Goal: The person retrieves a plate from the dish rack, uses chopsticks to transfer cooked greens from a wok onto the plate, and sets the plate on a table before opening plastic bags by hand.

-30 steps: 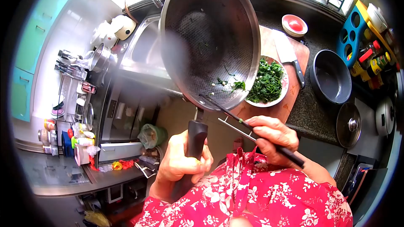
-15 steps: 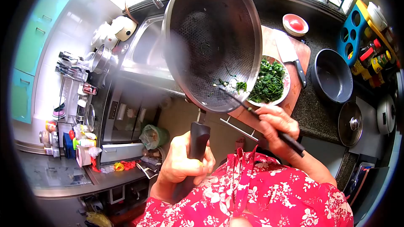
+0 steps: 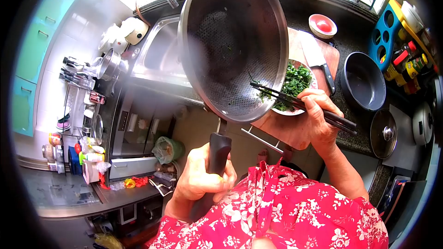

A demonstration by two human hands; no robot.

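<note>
My left hand (image 3: pixel 205 175) is closed round the black handle of a deep wok (image 3: pixel 230 41), which is tilted over the right-hand side. In my right hand (image 3: pixel 320 117) is a pair of dark chopsticks (image 3: pixel 286 97), their tips at the wok's lower right rim. A few shreds of greens lie by the tips, and small specks cling to the wok's wall. Partly behind the rim sits a bowl (image 3: pixel 314 83) filled with chopped cooked greens (image 3: pixel 297 80). It rests on a wooden cutting board (image 3: pixel 295 131).
On the board lies a cleaver (image 3: pixel 314 50) with a black handle. A small red-lined bowl (image 3: pixel 323 26), a dark pot (image 3: pixel 364 82) and a glass lid (image 3: pixel 384 133) are to the right. The sink (image 3: pixel 161 50) is left of the wok, and a lined bin (image 3: pixel 168 151) stands below.
My right hand has moved right and up a little with the chopsticks. The clump of greens and white bits at the wok's lower rim has mostly gone from there. My left hand stays put.
</note>
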